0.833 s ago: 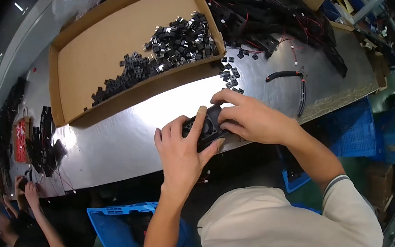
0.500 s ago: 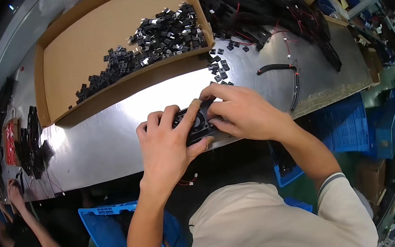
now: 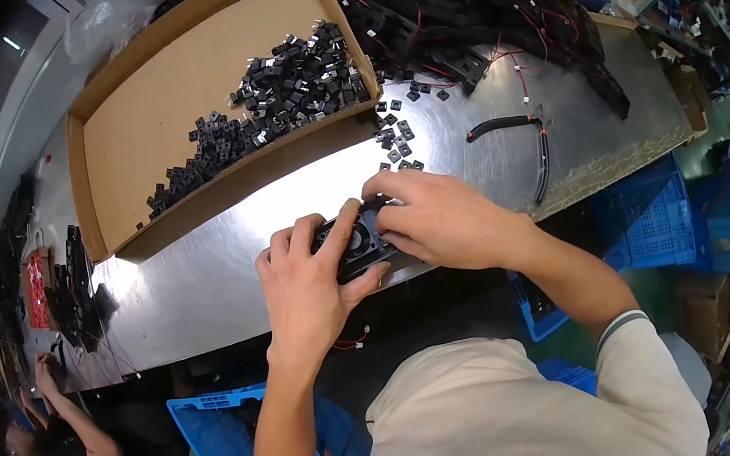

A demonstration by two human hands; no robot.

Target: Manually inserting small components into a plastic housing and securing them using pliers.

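We see both forearms rise from below and converge over the near edge of the brushed-steel worktop [image 3: 200, 298], where a black plastic housing with a round, cone-like centre [image 3: 354, 244] sits between the hands; we cannot tell whether it rests on the metal or is held just above it.

The left hand [image 3: 303, 277] has its back turned up towards us, wrist nearly straight. Its index finger stretches diagonally across the housing's face, the thumb lies along the near side, and the remaining fingers bend over the left end, so this grip is closed firmly on the piece.

The right hand [image 3: 437, 219] slants in from the right, knuckles raised, fingers bent inward at the housing's right end, with the index finger reaching towards its far side. Those fingertips are partly hidden, so we cannot tell whether this grip pinches the housing or something small against it.

Beyond, we find small black square blocks [image 3: 399, 137] scattered near a shallow brown cardboard tray [image 3: 173, 78], and black-handled pliers [image 3: 503, 123] lying open to the right.
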